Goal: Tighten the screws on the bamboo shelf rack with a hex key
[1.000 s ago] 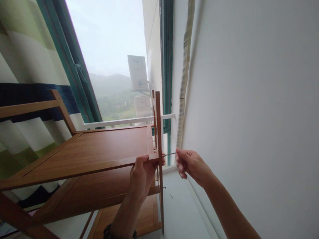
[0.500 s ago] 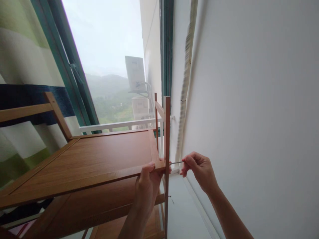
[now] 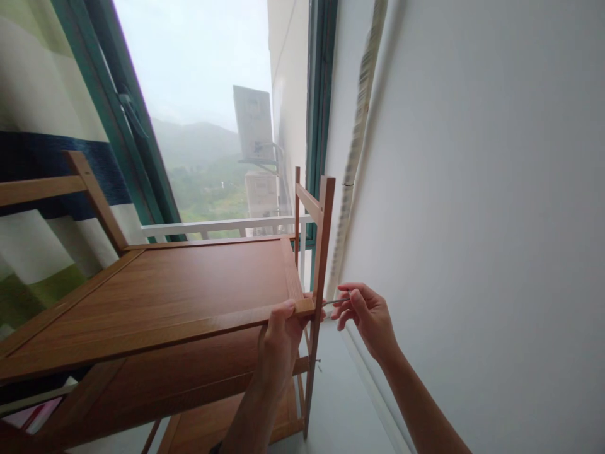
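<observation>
My left hand is closed around the front right corner of the upper wooden shelf board, thumb on top. Its fingertips show past the upright wooden post. To the right of that post, my right hand pinches a thin metal hex key between thumb and fingers, the other fingers loosely bent. The key lies nearly level, and its far end meets the outer side of the post at the board's height. The exact contact is too small to make out.
Lower shelf boards sit beneath, and a screw sticks out of the post lower down. Close on the right is a white wall with a wrapped pipe. Behind stand a green-framed window, a white rail and a striped curtain.
My right hand has turned and its fingers have loosened around the hex key, which stays at the post. The left hand keeps its hold. The view has shifted slightly, and the post leans more.
</observation>
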`<state>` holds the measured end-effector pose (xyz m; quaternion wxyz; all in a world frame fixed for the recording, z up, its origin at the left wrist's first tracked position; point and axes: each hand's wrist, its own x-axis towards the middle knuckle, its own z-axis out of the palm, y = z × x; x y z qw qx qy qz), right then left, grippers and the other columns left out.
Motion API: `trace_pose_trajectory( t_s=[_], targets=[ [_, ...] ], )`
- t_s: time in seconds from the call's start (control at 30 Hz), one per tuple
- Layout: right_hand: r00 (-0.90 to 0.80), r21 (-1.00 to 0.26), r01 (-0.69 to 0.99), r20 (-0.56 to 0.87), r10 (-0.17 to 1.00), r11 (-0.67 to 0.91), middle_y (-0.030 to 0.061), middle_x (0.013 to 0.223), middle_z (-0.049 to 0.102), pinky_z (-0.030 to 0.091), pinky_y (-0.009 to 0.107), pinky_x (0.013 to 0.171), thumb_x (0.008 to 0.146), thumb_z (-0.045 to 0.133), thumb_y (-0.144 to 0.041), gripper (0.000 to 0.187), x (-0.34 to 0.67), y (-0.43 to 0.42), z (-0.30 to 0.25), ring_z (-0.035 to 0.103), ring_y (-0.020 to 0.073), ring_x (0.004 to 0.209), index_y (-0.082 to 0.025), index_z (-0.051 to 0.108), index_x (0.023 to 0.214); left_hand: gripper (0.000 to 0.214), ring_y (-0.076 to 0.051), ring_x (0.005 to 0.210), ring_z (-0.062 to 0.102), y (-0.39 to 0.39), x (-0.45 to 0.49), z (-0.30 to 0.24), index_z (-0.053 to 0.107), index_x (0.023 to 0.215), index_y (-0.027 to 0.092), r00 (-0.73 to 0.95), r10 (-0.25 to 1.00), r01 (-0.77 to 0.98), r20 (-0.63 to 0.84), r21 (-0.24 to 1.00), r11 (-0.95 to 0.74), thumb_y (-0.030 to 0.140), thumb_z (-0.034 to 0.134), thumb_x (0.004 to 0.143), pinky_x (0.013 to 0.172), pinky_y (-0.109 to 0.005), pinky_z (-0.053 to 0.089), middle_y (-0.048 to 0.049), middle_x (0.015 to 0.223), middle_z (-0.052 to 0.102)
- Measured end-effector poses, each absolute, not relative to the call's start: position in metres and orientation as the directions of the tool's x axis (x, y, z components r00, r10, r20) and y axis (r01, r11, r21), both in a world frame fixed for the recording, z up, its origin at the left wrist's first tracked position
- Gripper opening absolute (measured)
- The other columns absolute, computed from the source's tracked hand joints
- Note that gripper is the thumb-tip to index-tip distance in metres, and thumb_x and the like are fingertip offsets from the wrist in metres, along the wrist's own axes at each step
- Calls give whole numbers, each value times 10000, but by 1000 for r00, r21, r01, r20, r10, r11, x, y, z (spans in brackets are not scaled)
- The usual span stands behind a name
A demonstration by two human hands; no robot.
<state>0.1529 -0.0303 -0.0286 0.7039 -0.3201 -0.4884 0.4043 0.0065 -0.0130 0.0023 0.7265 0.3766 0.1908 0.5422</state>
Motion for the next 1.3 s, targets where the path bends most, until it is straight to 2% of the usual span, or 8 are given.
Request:
trace_pose_trajectory(
  t_s=[0.2,0.5,0.57,0.7,0.93,1.1,1.2,1.3],
  targets=[
    [118,-864,-165,462,879,477,15,654,657,478,220,419,845,507,-384,254,158,-34,-29,619,126,510,-186,570,990,268,-190,573,567,-15,7,3,660,682,74,300,944,-630,136,771,89,284,498,644,592,-318,441,-93,680,669],
    [-257,-920,-392,113,960,3,-62,224,356,233,134,259,844,449,-460,476,164,-36,-17,395,61,204,-150,457,484,322,-175,510,559,-22,18,6,657,658,59,159,975,-627,157,779,-23,275,422,692,519,-281,425,-104,624,653],
    [-285,-923,-384,128,950,9,-48,280,421,301,146,283,839,464,-450,446,164,-35,-14,452,74,248,-138,505,522,337,-173,492,555,-22,20,6,654,642,53,133,979,-622,156,782,-40,275,406,695,513,-281,422,-107,604,646],
    [-191,-885,-389,349,917,255,-13,627,640,452,176,406,794,588,-338,175,171,-32,-14,614,103,505,-180,589,869,326,-174,488,553,-23,20,5,646,633,63,134,980,-619,149,785,-35,269,399,692,503,-286,415,-107,608,648],
    [-264,-816,-399,539,800,418,46,946,695,556,280,577,757,639,-229,286,183,-28,-34,642,194,893,-243,606,1041,302,-198,564,581,-19,18,3,630,620,82,155,967,-610,205,789,-70,274,405,682,574,-317,439,-104,624,648],
    [-42,-827,-291,514,857,481,55,685,704,522,256,487,758,622,-338,190,169,-29,-26,662,171,614,-155,641,807,302,-191,555,578,-22,18,3,630,608,81,127,968,-616,217,782,-95,268,403,673,551,-304,435,-106,646,653],
    [-68,-881,-349,365,929,320,6,429,592,444,207,379,793,554,-417,312,159,-27,-16,558,115,371,-136,561,656,302,-189,552,578,-24,17,2,638,621,76,133,968,-609,214,788,-91,275,415,671,534,-296,428,-108,650,655],
    [-192,-850,-511,258,947,128,-47,439,545,377,169,317,792,553,-424,287,157,-22,-14,497,80,316,-152,514,707,302,-195,557,580,-25,19,2,641,621,78,118,969,-612,219,784,-103,277,419,669,545,-305,433,-105,629,651]
  ],
)
